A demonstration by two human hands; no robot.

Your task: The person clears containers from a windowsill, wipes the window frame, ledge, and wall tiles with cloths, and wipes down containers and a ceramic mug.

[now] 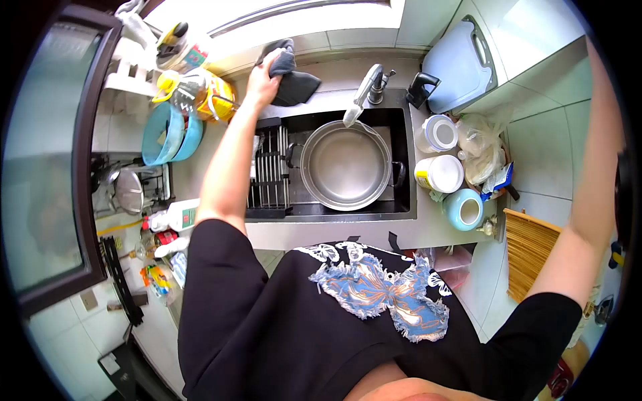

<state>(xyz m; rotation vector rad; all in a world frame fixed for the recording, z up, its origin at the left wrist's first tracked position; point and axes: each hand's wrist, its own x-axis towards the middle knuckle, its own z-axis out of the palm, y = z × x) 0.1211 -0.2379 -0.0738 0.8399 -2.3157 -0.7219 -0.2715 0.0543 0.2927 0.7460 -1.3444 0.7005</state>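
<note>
My left hand (264,81) is closed round a dark grey cloth (294,87) at the counter behind the sink's back left corner. The cloth hangs in folds to the right of my fingers. A large metal pot (346,166) with two black handles sits in the black sink (406,200), beneath the faucet (364,90). To the pot's left, a metal rack (270,167) lies across the sink. My right arm reaches up along the right edge of the view, and its hand is out of sight.
Blue basins (162,137) and a yellow-labelled oil bottle (215,97) stand left of the sink. On the right are white-lidded tubs (445,174), a turquoise jar (463,209), plastic bags (478,144) and an upright cutting board (455,67). An open window frame (87,167) borders the far left.
</note>
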